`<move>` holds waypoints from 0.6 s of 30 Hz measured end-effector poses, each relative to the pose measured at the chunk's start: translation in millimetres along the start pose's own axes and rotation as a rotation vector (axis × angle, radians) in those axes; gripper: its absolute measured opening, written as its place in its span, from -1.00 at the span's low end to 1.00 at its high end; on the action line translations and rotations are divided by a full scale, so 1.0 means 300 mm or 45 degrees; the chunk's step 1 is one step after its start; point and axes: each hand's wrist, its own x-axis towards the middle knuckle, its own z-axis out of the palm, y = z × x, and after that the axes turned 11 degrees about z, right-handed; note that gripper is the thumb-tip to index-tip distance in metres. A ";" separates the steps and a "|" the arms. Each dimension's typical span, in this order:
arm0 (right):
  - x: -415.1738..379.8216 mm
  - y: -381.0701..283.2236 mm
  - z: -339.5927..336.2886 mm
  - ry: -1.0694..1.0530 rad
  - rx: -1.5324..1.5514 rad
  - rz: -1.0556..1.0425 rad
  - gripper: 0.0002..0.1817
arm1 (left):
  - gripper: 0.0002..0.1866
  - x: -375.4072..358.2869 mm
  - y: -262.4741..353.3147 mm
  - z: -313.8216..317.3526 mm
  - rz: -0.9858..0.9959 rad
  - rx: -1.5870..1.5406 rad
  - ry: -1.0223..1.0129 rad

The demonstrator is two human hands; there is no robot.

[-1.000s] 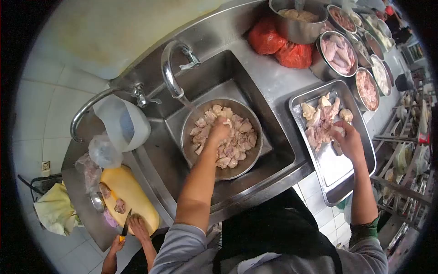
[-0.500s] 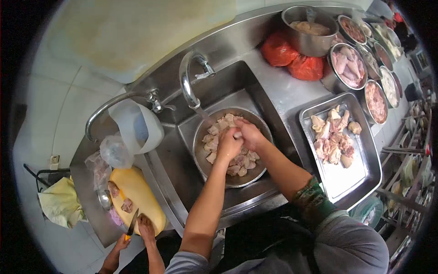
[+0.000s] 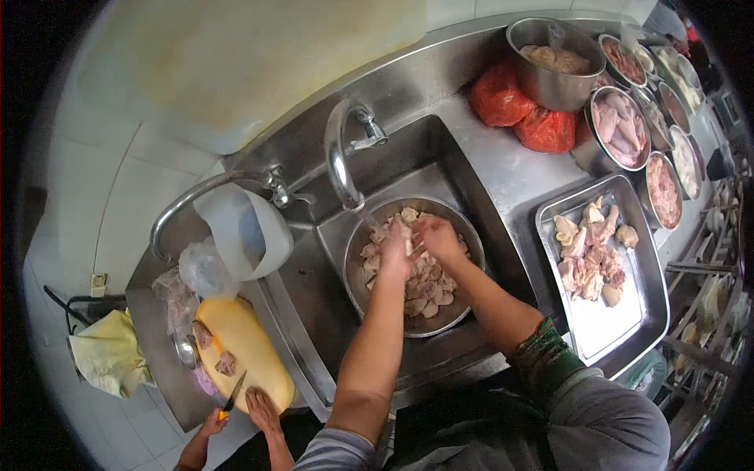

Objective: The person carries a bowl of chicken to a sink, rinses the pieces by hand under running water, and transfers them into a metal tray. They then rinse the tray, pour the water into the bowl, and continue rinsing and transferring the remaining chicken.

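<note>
My left hand (image 3: 395,250) is over a round metal bowl (image 3: 353,276) in the sink, with its fingers apart and somewhat blurred beneath the running tap (image 3: 339,157). Beside it, my right hand (image 3: 440,238) reaches in from the right, fingers spread toward the left hand. Cut pieces of pale raw meat (image 3: 426,286), which look like chicken, fill the bowl under both hands. Some fingertips are hard to make out against the meat and water.
A metal tray (image 3: 605,326) of raw chicken pieces (image 3: 593,255) lies right of the sink. Behind it are red bags (image 3: 546,129) and several metal bowls. At left, another person's hand holds a knife (image 3: 234,395) at a yellow cutting board (image 3: 255,345).
My hands, pressed together over the bowl before, have come apart, with the left nearer the water stream. The whole view has shifted slightly. The other person's hand now lies flatter on the board.
</note>
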 end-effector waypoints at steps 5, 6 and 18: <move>0.176 0.044 -0.031 0.403 -1.011 -0.138 -0.55 | -0.69 0.048 0.005 0.026 -0.014 0.677 0.176; 0.204 0.061 -0.007 0.360 -1.122 -0.122 -0.53 | -0.71 0.048 -0.006 0.013 0.054 0.644 0.136; -0.041 -0.159 -0.030 0.709 -0.476 -0.376 -0.58 | -0.63 -0.086 0.020 -0.109 0.423 0.658 -0.059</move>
